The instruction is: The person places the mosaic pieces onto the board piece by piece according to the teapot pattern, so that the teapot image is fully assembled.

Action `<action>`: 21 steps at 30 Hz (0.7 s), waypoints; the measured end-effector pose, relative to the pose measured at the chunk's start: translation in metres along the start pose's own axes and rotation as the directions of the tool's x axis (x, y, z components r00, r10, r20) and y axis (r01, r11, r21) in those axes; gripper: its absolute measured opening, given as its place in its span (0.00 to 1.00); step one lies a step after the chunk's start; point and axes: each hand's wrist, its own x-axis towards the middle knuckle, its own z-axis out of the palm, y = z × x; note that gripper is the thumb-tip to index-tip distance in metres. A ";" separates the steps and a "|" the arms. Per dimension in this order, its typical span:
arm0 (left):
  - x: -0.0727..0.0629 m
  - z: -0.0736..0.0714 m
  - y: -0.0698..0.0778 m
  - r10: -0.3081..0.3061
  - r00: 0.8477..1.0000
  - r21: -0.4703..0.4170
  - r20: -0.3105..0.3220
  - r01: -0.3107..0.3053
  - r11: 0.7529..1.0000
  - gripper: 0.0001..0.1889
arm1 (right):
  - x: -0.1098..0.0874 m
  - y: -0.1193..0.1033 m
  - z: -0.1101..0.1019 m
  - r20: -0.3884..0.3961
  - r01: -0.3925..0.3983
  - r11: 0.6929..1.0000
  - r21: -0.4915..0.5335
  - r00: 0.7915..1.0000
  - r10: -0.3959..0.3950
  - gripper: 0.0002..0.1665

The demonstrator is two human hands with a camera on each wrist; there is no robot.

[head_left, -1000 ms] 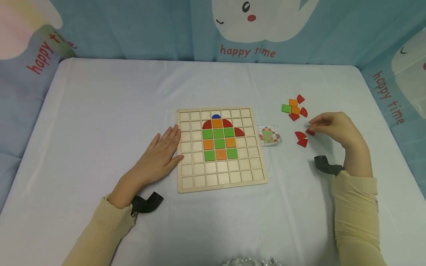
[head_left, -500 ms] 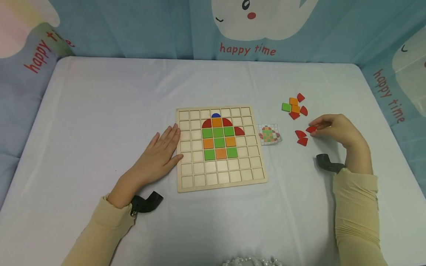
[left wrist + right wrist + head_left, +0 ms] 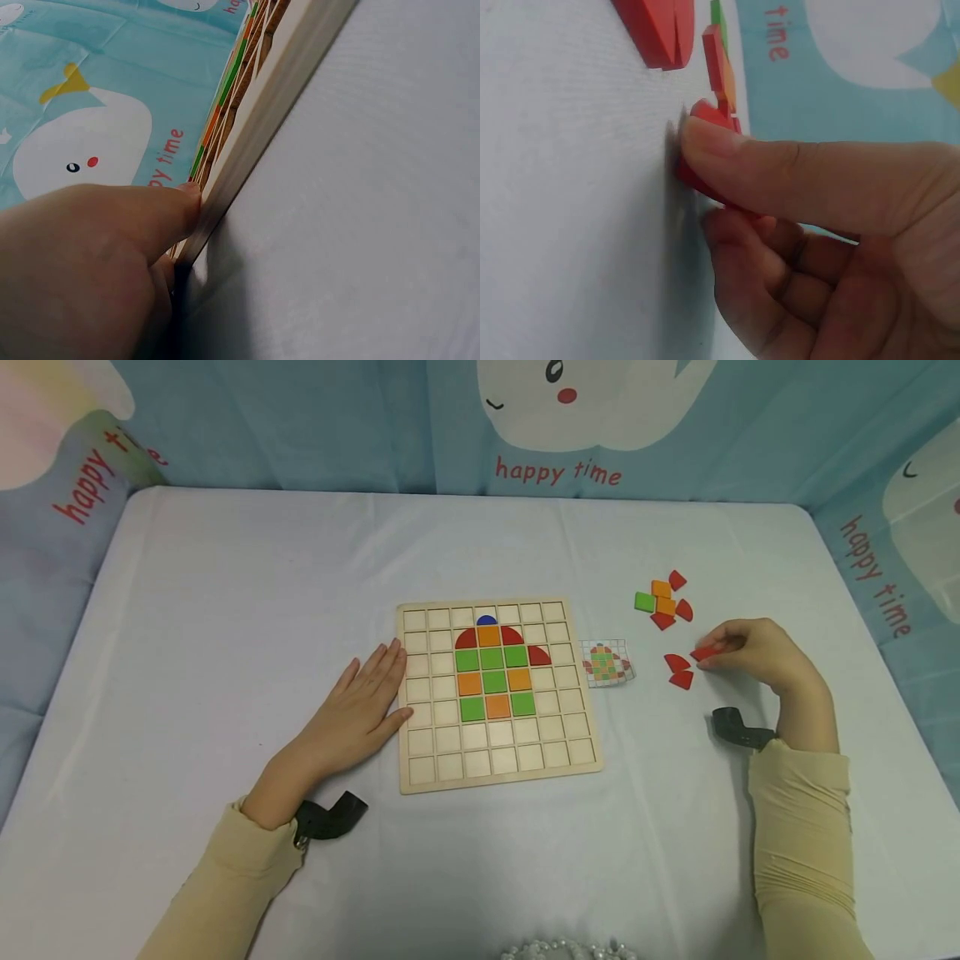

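Note:
My right hand [image 3: 757, 652] pinches a red quarter-circle tile [image 3: 706, 652] between thumb and fingers, just over the white cloth. In the right wrist view the thumb covers much of that red tile [image 3: 705, 180]. My left hand [image 3: 356, 714] lies flat with straight fingers, its fingertips and thumb touching the left edge of a wooden grid board [image 3: 502, 764]. Green and orange square tiles, red quarter-circles and a blue half-circle tile [image 3: 487, 621] fill part of the grid. In the left wrist view the thumb meets the board's side [image 3: 247, 142].
Two red tiles [image 3: 679, 679] lie left of the right hand. Behind them is a cluster of orange [image 3: 661, 589], green [image 3: 644, 602] and red tiles. A small pattern card [image 3: 607, 663] lies against the board's right side. Blue printed cloth [image 3: 337, 427] hangs around the table.
The right hand has picked at the red tile and turned it in its fingers, now gripping it further in. The left hand and the board have stayed in place.

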 end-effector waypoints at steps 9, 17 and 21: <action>0.000 0.001 0.000 0.000 1.000 0.005 -0.005 0.000 1.000 0.38 | -0.001 -0.001 -0.003 0.023 0.015 1.000 0.004 1.000 -0.015 0.17; 0.000 0.000 0.000 0.000 1.000 0.005 -0.005 0.000 1.000 0.38 | -0.001 -0.002 -0.002 0.033 0.000 1.000 0.018 0.999 0.000 0.18; 0.000 0.000 0.000 0.000 1.000 0.004 -0.006 0.000 1.000 0.38 | -0.002 -0.005 -0.003 0.031 -0.007 1.000 0.025 1.000 0.006 0.19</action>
